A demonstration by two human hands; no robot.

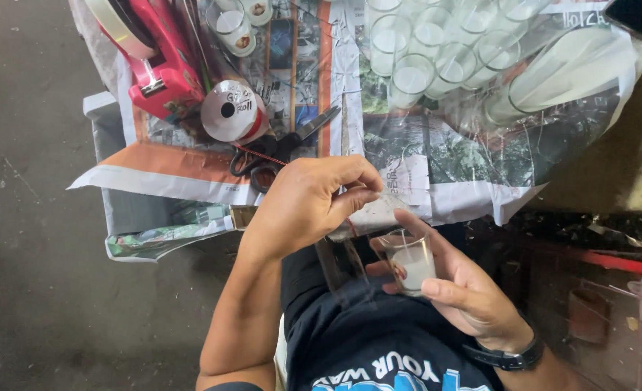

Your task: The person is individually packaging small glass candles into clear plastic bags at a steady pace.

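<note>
My right hand (466, 293), with a black watch on its wrist, holds a small clear glass (410, 262) partly filled with white wax, just above my lap. My left hand (303, 206) is right beside it on the left. Its thumb and fingers pinch a piece of clear plastic film (368, 216) that reaches towards the glass's rim. A strip of the film hangs down over my dark shirt.
A newspaper-covered table (190, 174) lies ahead, with several wax-filled glasses (437, 51) under clear wrap. On its left side are black scissors (281, 148), a white ribbon roll (230, 112) and a pink tape dispenser (161, 65). A red crate (611, 289) stands at right.
</note>
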